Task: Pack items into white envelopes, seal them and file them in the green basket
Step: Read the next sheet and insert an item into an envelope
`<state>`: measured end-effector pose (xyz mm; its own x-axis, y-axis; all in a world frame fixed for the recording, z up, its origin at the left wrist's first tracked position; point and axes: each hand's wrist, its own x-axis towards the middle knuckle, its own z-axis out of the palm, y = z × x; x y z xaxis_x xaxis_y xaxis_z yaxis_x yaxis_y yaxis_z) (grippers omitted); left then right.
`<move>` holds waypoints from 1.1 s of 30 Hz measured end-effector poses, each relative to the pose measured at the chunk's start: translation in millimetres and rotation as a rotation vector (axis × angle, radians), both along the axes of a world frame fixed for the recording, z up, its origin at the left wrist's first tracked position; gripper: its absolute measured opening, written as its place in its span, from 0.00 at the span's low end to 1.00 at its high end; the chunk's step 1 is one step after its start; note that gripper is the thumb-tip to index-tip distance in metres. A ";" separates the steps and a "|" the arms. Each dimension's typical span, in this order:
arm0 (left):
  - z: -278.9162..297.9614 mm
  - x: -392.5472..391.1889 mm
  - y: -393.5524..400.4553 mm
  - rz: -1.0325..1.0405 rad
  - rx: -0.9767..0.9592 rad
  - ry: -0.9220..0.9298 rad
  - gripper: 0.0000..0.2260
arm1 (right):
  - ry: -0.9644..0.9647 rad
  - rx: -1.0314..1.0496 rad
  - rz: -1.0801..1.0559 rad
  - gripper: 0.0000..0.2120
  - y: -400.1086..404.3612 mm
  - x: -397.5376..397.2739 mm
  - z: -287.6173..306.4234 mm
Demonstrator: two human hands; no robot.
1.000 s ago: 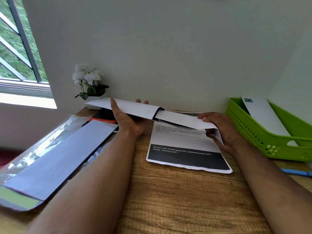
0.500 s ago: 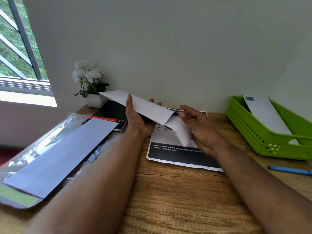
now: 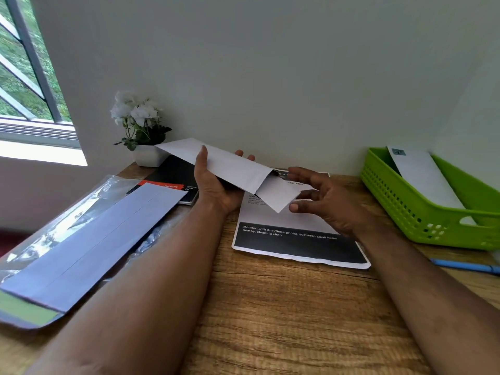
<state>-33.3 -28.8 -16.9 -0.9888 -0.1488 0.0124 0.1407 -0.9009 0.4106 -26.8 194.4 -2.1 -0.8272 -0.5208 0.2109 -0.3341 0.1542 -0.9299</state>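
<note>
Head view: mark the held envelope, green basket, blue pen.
held envelope [image 3: 230, 165], head view, middle of its white face.
green basket [image 3: 405, 209], head view, perforated front wall.
blue pen [image 3: 460, 265], head view, mid barrel.

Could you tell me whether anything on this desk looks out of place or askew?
Nothing is spilled or damaged. The envelope held by the left hand has a folded sheet only partly inside, poking from its open end. The printed sheet on the desk lies slightly skewed.
</note>
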 end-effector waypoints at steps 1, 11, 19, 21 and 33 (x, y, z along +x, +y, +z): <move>0.4 1.3 2.7 -0.016 -0.025 0.012 0.30 | 0.050 0.005 -0.044 0.34 -4.4 2.1 -1.2; 7.2 12.9 26.5 -0.242 -0.266 -0.010 0.25 | 0.536 0.093 -0.358 0.24 -27.3 8.6 -9.4; 2.7 1.9 23.9 -0.202 -0.483 -0.146 0.19 | 1.128 0.545 -0.284 0.22 -20.7 8.2 -8.3; -1.1 -2.4 20.0 -0.113 -0.499 -0.116 0.16 | 1.078 0.565 -0.162 0.20 -17.7 8.8 -5.3; 6.3 -3.7 24.6 0.090 -0.880 -0.032 0.28 | 1.182 0.660 0.104 0.13 -14.9 16.3 10.1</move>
